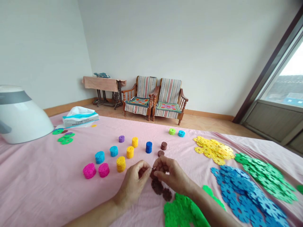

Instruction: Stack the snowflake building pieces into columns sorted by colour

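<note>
Both my hands meet over the pink cloth, fingers pinched around brown snowflake discs [153,173]. My left hand [136,176] has thumb and forefinger closed at the discs' left edge. On the other side, my right hand [171,173] curls over them and partly hides them. Just below lie loose brown discs [157,187] and one more brown disc [167,194]. Beyond my fingertips stand two short brown stacks [163,145], the nearer partly covered by my right hand. A dark blue stack [149,147] is a little to their left.
Yellow stacks [121,164], light blue stacks [99,157] and magenta stacks [89,170] stand left. Piles of yellow discs [213,149], blue discs [241,192], green discs [267,176] and bright green discs [182,211] spread right. A tissue pack [80,118] and white kettle-like appliance [23,116] are far left.
</note>
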Demonstrator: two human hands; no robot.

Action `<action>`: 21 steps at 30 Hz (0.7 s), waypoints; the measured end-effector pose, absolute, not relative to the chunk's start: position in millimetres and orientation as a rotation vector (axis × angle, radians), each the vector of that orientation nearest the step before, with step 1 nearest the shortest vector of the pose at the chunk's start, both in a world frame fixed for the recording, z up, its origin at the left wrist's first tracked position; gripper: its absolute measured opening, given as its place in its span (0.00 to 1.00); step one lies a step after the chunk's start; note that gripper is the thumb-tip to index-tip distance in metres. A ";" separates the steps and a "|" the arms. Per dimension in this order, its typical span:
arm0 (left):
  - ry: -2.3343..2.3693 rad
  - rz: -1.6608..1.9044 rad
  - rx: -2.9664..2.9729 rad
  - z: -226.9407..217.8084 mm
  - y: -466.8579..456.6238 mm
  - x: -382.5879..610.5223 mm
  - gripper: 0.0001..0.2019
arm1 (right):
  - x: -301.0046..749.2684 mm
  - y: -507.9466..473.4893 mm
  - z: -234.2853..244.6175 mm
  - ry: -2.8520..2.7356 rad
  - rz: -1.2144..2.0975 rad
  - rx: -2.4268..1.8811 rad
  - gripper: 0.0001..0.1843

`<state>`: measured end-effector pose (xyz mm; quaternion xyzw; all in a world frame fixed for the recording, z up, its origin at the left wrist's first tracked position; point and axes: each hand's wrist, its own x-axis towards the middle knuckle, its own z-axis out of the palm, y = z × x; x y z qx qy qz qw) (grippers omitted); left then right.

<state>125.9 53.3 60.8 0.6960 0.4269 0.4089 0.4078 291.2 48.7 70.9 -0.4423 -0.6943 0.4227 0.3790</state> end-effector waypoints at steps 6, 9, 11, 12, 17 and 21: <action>1.026 1.037 1.584 64.7 59.7 121.1 0.15 | 282.2 39.3 71.6 -1.940 0.705 -1.097 0.16; 1.020 1.023 1.556 65.8 59.9 120.6 0.16 | 280.2 40.3 67.4 -1.933 0.718 -1.133 0.15; 1.030 1.032 1.529 65.0 59.6 120.9 0.16 | 284.3 46.4 65.7 -1.888 0.680 -1.186 0.13; 1.036 1.045 1.512 64.3 59.4 121.2 0.16 | 288.4 51.3 65.3 -1.842 0.634 -1.221 0.12; 1.051 1.080 1.461 60.7 59.4 121.9 0.18 | 317.5 84.5 63.2 -1.554 0.499 -1.473 0.11; 1.050 1.083 1.447 59.3 59.9 121.4 0.18 | 325.6 101.5 56.8 -1.545 0.495 -1.624 0.11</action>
